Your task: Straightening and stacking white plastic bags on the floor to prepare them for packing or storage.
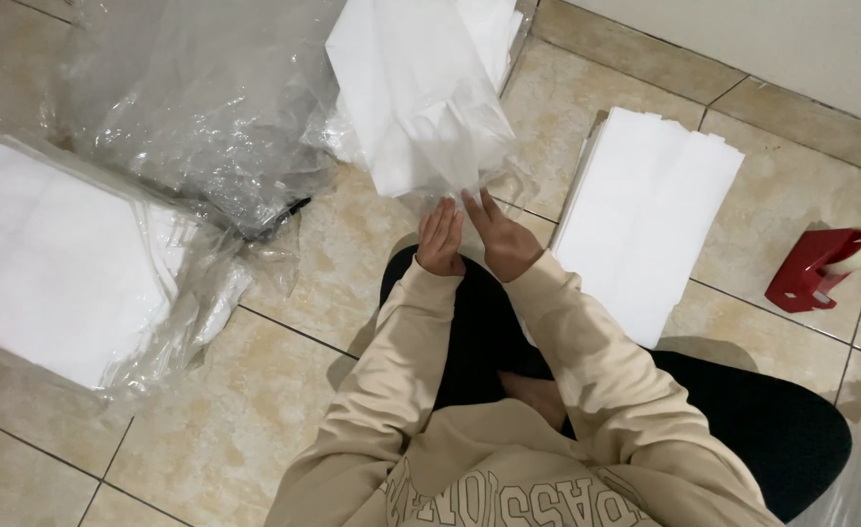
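Observation:
I sit cross-legged on a tiled floor. My left hand (440,237) and my right hand (499,237) are side by side in front of my knees, fingers stretched forward. Their fingertips touch the near edge of a clear plastic bag filled with folded white sheets (416,93), which lies tilted on the floor ahead. Whether the fingers pinch the plastic edge or only rest on it is unclear.
A flat stack of white sheets (645,215) lies to the right. A red tape dispenser (819,268) stands at far right. Crumpled clear plastic (196,98) and a large wrapped white stack (55,263) are on the left. A wall base (665,63) runs behind.

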